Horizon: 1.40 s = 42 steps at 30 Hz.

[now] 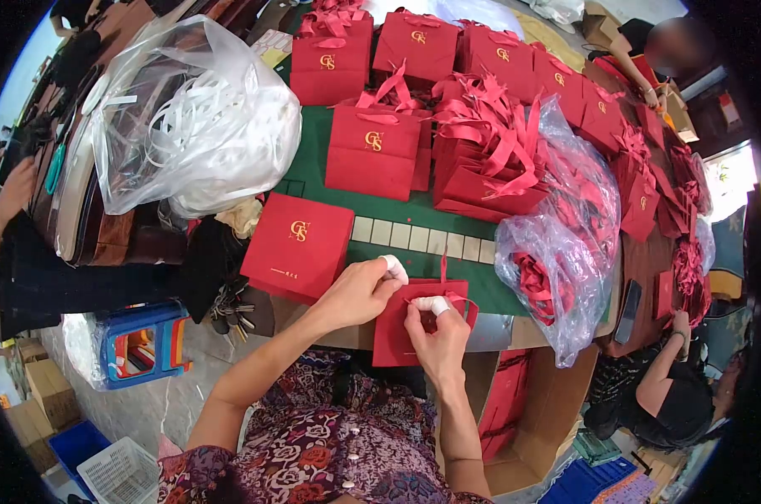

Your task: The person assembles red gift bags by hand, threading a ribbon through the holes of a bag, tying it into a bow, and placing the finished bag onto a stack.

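Note:
A red paper bag (391, 340) lies at the front edge of the green-topped table, with a red ribbon (444, 267) rising from its upper edge. My left hand (370, 288) is at the bag's upper left corner, fingers pinched together, white tape on a fingertip. What it pinches is too small to make out. My right hand (438, 332) lies over the bag's upper right part, its taped index finger and thumb closed on the ribbon near the rim. To the left of the bag is a flat red bag stack (300, 244) with gold lettering.
Red bags (372, 151) stand across the table's back. Clear plastic (557, 227) holds red ribbons at right; another bag (200, 118) holds white ribbons at left. Pale cards (400, 235) lie in a row. An open carton (544, 420) is below. Other people work at both sides.

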### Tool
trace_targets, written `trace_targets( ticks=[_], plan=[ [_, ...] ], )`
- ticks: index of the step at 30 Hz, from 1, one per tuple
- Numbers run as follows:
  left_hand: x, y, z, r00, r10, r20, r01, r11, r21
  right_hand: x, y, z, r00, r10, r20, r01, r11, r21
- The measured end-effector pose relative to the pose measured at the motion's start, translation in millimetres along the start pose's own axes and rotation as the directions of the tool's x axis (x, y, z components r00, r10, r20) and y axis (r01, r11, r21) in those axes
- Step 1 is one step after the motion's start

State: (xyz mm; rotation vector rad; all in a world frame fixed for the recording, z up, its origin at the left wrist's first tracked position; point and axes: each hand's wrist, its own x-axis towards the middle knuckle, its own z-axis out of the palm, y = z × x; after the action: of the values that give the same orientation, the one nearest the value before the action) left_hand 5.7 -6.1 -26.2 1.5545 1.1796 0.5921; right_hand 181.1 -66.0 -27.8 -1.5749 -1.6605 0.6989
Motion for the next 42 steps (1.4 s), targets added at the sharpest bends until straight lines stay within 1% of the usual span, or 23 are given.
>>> trace_targets(
  ticks=[4,6,8,10,13,16,18,19,21,22,24,25,27,28,30,31,33,34,36,37,38,40,42],
  plan=[
    [-1,2,0,0.999,0.035,-0.021,-0.035,0.999,-0.032,-1,-1,0,0.999,0.041,-0.002,-0.041,0.999,0.021],
    [-1,5,-1,0.999,0.029,-0.018,-0.029,0.999,-0.028,-1,-3,1,0.993,0.115,-0.020,-0.114,0.993,0.040],
    [-2,12,-3,1.000,0.024,-0.016,-0.025,0.999,-0.024,1,-4,2,0.994,0.111,-0.023,-0.110,0.993,0.048],
    [-3,20,-5,0.998,-0.057,0.013,0.056,0.997,0.048,1,-3,4,0.994,0.108,-0.025,-0.107,0.993,0.056],
    [-5,19,-1,0.999,-0.001,-0.054,0.004,0.999,0.051,2,0,8,0.993,0.104,-0.062,-0.099,0.992,0.078],
    [-5,19,1,0.998,-0.034,-0.057,0.036,0.998,0.046,4,-4,10,0.989,0.147,-0.032,-0.145,0.988,0.055],
    [-4,7,5,0.995,0.007,-0.096,-0.003,0.999,0.045,5,-5,15,0.995,0.087,-0.050,-0.090,0.995,-0.050],
    [-4,2,7,0.990,0.048,-0.134,-0.042,0.998,0.047,7,-7,14,0.995,0.087,-0.052,-0.089,0.995,-0.051],
    [-4,-4,13,0.980,0.098,-0.173,-0.084,0.993,0.087,9,-10,14,0.991,-0.122,-0.060,0.098,0.948,-0.303],
    [-4,-5,15,0.966,0.149,-0.210,-0.124,0.984,0.127,10,-12,14,0.990,-0.126,-0.061,0.102,0.947,-0.303],
    [-7,-1,18,0.959,0.158,-0.234,-0.122,0.979,0.161,10,-14,15,0.995,-0.080,-0.062,0.056,0.942,-0.331],
    [-8,2,20,0.952,0.168,-0.255,-0.119,0.973,0.196,11,-14,15,0.994,-0.085,-0.062,0.060,0.942,-0.331],
    [-14,8,30,0.947,0.179,-0.266,-0.118,0.966,0.231,11,-14,14,0.996,0.080,-0.028,-0.084,0.963,-0.257],
    [-16,12,32,0.943,0.189,-0.273,-0.115,0.957,0.265,12,-15,13,0.997,0.077,-0.030,-0.082,0.963,-0.257],
    [-16,15,31,0.944,0.185,-0.273,-0.124,0.966,0.226,15,-18,8,0.988,0.156,-0.018,-0.157,0.970,-0.187],
    [-16,13,32,0.944,0.180,-0.277,-0.113,0.964,0.240,15,-18,7,0.988,0.154,-0.020,-0.155,0.970,-0.188],
    [-14,12,29,0.942,0.180,-0.283,-0.108,0.961,0.254,14,-19,4,0.997,0.065,-0.036,-0.071,0.977,-0.199],
    [-11,11,24,0.945,0.175,-0.275,-0.124,0.973,0.195,13,-19,2,0.998,0.059,-0.038,-0.066,0.978,-0.200],
    [-10,10,17,0.945,0.178,-0.274,-0.144,0.980,0.140,9,-20,-3,0.985,0.168,-0.044,-0.164,0.984,0.073],
    [-11,9,17,0.957,0.148,-0.249,-0.119,0.985,0.127,7,-15,-3,0.989,0.148,-0.027,-0.145,0.986,0.086],
    [-12,7,17,0.968,0.115,-0.222,-0.092,0.989,0.115,5,-11,0,0.990,0.140,-0.026,-0.137,0.987,0.086],
    [-15,4,22,0.965,0.145,-0.217,-0.112,0.981,0.158,5,-7,5,0.998,0.027,-0.048,-0.030,0.998,-0.061],
    [-17,7,24,0.961,0.131,-0.242,-0.097,0.984,0.150,8,-10,5,1.000,0.014,-0.024,-0.016,0.994,-0.105]
  ],
)
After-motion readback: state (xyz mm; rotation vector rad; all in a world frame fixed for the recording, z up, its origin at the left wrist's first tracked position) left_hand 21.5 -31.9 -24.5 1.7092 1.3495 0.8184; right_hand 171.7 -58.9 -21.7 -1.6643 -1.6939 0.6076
